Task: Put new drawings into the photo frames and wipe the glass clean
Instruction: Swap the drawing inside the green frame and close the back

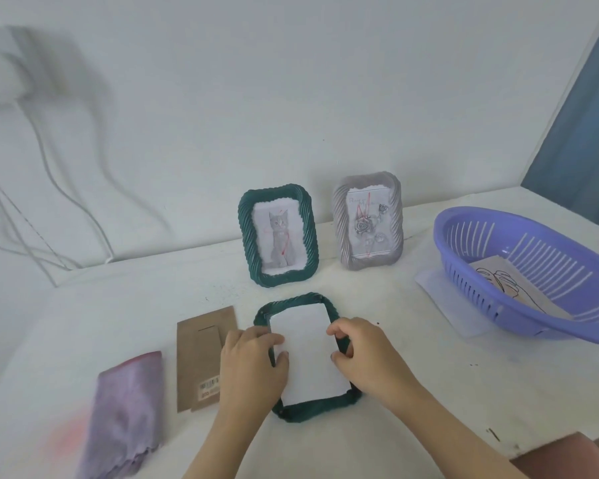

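A dark green photo frame (303, 411) lies face down on the white table, with a white sheet of paper (308, 361) set into its back opening. My left hand (251, 366) rests on the frame's left side, fingertips on the paper's edge. My right hand (363, 354) grips the frame's right rim, thumb on the paper. A brown cardboard backing (196, 357) with a barcode lies to the left of the frame. A folded purple cloth (125, 413) lies further left. Two frames stand at the wall: a green one (278, 235) with a cat picture and a grey one (368, 221) with a rose drawing.
A purple plastic basket (547, 326) at the right holds a line drawing on paper (512, 288) and sits on a clear sheet. White cables hang along the wall at the left. The table's front right edge is near my right forearm.
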Tool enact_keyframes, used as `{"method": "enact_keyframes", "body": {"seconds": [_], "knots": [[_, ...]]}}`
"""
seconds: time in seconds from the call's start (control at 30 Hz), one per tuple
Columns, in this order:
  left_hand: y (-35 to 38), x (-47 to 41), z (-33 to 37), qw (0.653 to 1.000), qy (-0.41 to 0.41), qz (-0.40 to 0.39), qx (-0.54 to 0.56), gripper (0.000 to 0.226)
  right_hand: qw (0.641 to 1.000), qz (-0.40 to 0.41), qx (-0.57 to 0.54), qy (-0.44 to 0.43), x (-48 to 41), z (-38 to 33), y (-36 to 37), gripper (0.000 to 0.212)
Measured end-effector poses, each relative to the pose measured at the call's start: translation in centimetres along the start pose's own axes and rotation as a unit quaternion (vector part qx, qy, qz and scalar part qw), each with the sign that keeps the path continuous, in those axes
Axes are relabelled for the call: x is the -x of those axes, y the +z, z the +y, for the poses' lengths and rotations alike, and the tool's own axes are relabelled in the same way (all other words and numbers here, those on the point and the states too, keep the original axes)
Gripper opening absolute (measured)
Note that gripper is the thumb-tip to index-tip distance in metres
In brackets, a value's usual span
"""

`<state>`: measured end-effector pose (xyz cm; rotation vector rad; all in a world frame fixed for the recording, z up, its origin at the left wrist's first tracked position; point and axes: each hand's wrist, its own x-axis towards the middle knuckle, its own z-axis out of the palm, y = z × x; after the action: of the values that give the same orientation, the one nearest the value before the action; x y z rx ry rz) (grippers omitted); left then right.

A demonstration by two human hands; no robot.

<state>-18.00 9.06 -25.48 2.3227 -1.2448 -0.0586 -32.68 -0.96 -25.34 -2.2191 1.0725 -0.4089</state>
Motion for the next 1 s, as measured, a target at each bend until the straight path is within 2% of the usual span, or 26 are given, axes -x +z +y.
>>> {"method": "enact_keyframes", "body": {"seconds": [0.1, 0.23, 0.33, 0.57, 0.83, 1.0], "knots": [[0.1, -0.1, -0.6, 1.000, 0.012, 0.006, -0.009, 0.034, 1.000, -0.006, 0.005, -0.006, -0.2, -0.1, 0.0, 0.037], [0.4, -0.3, -1.8, 0.992, 0.092, -0.074, -0.048, 0.065, 1.000, -0.002, 0.008, -0.014, -0.5, 0.0, 0.0, 0.037], [0.6, -0.4, -2.2, 0.986, 0.110, -0.104, -0.072, 0.084, 1.000, -0.008, 0.012, -0.018, -0.7, -0.2, 0.1, 0.040], [0.8, -0.6, -2.6, 0.983, 0.115, -0.106, -0.093, 0.089, 0.996, -0.050, 0.065, -0.024, -1.2, -0.7, -0.1, 0.050], [0.6, -0.8, -2.9, 0.980, 0.130, -0.125, -0.088, 0.089, 0.996, -0.044, 0.073, -0.023, -1.1, -0.4, 0.1, 0.051], [0.5, -0.8, -3.1, 0.986, 0.132, -0.100, -0.016, 0.079, 0.994, -0.013, 0.106, -0.038, -0.7, -0.5, 0.1, 0.044]]}}
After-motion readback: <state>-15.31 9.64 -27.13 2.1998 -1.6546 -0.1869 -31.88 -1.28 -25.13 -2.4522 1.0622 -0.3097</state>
